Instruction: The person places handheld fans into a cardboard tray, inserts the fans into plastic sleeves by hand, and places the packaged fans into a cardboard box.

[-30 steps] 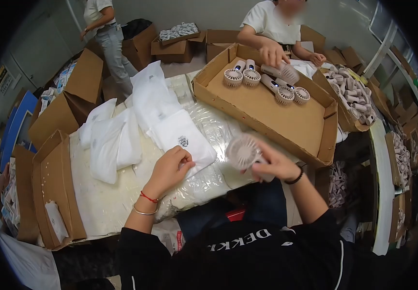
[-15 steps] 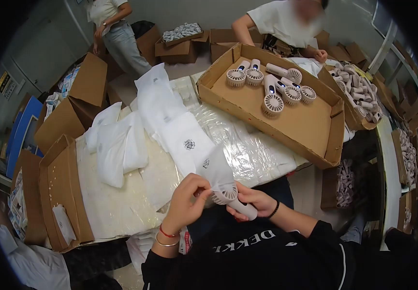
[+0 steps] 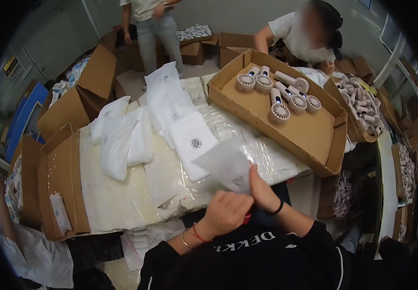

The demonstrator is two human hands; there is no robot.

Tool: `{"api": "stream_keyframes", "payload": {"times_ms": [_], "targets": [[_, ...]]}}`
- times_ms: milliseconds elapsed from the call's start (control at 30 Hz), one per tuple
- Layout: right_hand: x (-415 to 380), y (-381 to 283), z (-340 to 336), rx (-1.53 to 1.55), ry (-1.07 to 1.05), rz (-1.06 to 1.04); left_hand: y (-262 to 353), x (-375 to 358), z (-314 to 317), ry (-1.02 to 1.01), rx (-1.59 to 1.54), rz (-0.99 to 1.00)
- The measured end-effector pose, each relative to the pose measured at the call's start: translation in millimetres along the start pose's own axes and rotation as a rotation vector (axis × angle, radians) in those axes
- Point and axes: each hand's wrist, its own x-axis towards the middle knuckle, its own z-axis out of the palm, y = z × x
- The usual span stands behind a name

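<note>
White pouch (image 3: pixel 229 166) at both hands.
Left hand (image 3: pixel 228 212) grips its lower edge; right hand (image 3: pixel 264 192) touches its side, grip unclear.

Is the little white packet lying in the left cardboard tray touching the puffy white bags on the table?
Apart. The head view shows the packet inside the tray, with the tray's wall and pale table between it and the bags.
</note>
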Motion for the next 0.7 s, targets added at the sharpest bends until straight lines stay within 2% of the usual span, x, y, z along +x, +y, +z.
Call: {"api": "stream_keyframes", "payload": {"times_ms": [67,100,133,167,200,233,267,300,333,367,400,467,500,533,600,633,700], "targets": [[1,-19,-3,0.02,-0.036,0.027,3,-6,5,0.017,-0.09,-0.016],[2,-20,-5,0.079,-0.073,0.097,2,-5,3,0.065,-0.087,-0.127],[2,-21,-7,0.142,-0.106,0.168,0,-2,3,0.065,-0.087,-0.122],[1,-22,-9,0.145,-0.102,0.17,-2,4,1,0.096,-0.109,-0.206],[0,-26,-10,-0.128,-0.294,0.116,-2,6,0,0.128,-0.129,-0.294],[2,-33,-12,-0.406,-0.486,0.055,-5,2,0,0.05,-0.228,-0.353],[6,-43,-14,-0.687,-0.677,-0.015,-9,0,-6,0.052,-0.223,-0.352],[9,-71,-12,-1.103,-0.587,-0.033,-17,1,-15,0.045,-0.254,-0.331],[21,-82,-29,-1.277,-0.553,-0.308,-26,0,-27,0.035,-0.287,-0.313],[43,-91,-54,-1.435,-0.438,-0.397,-41,-3,-43,0.104,-0.212,-0.357],[60,-94,-77,-1.19,-0.199,-0.581,-59,-5,-63,0.171,-0.139,-0.402],[94,-123,-125,-1.623,-0.038,-0.655,-89,-2,-113,0.392,-0.002,-0.56],[112,-125,-157,-1.78,-0.015,-0.516,-111,-7,-144,0.483,0.057,-0.54],[119,-122,-180,-1.781,-0.015,-0.522,-126,-9,-172,0.61,0.001,-0.687],[130,-118,-204,-2.092,-0.172,-0.631,-160,-30,-221,0.644,0.351,-0.624],[125,-119,-199,-2.127,-0.216,-0.576,-160,-38,-226,0.645,0.363,-0.626],[135,-110,-204,-2.099,-0.233,-0.63,-153,-53,-232,0.611,0.347,-0.756]]}}
